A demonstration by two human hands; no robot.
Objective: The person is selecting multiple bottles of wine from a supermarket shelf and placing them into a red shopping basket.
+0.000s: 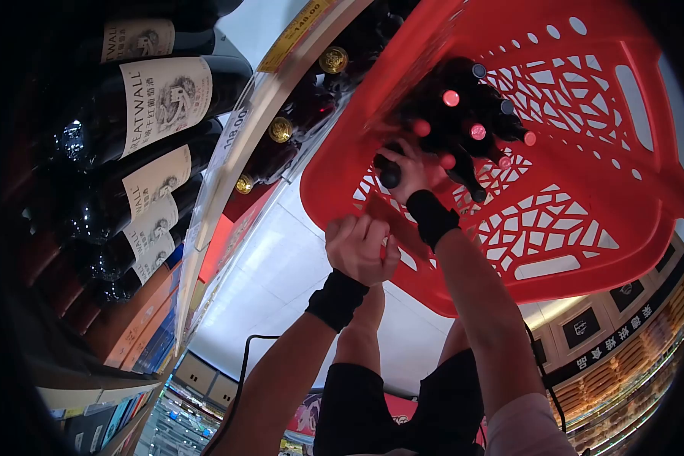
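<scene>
My right hand (409,169) reaches into a red shopping basket (638,251) and is closed round a dark wine bottle (388,175). Beside it in the basket stand several more dark bottles (463,125), capped in red or dark blue. My left hand (361,249) is closed at the near rim of the basket, with red plastic showing at its fingers. Black bands circle both wrists. The lower part of the held bottle is hidden by shadow and the other bottles.
On the left, a shelf holds large bottles with cream Greatwall labels (167,99). Gold-capped bottles (280,129) stand behind a shelf edge with price tags (232,137). Shelves of packaged goods (638,380) are at lower right. A black cable (245,365) hangs near my left arm.
</scene>
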